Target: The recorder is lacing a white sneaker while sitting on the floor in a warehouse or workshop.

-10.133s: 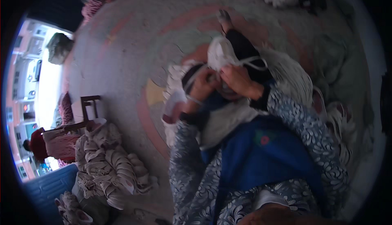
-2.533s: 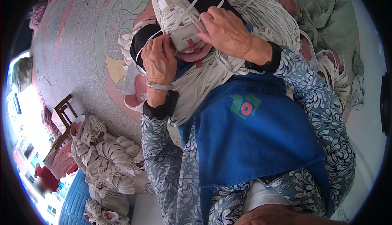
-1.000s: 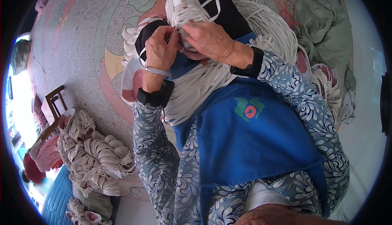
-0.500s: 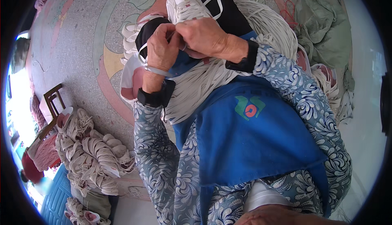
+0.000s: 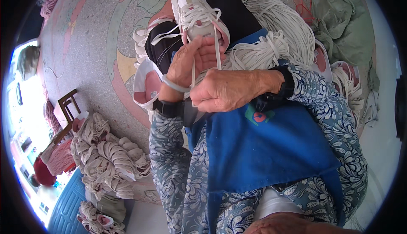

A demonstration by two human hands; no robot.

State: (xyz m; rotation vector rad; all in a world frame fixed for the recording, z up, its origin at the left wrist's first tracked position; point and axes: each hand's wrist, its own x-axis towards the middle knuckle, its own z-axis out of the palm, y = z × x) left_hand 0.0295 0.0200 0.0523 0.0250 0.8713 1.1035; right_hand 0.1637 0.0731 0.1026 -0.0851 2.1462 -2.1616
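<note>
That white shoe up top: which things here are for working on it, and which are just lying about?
For the job, it seems:
white shoe
white lace, gripped by the right hand
left hand, open
bundle of laces, probably

Just lying about, it seems:
green cloth
blue ridged panel

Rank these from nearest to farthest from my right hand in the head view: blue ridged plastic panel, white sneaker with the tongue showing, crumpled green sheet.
From your right hand:
1. White sneaker: just ahead, slightly left.
2. Crumpled green sheet: farther off, to the upper right.
3. Blue ridged plastic panel: farthest, at the lower left.
</note>
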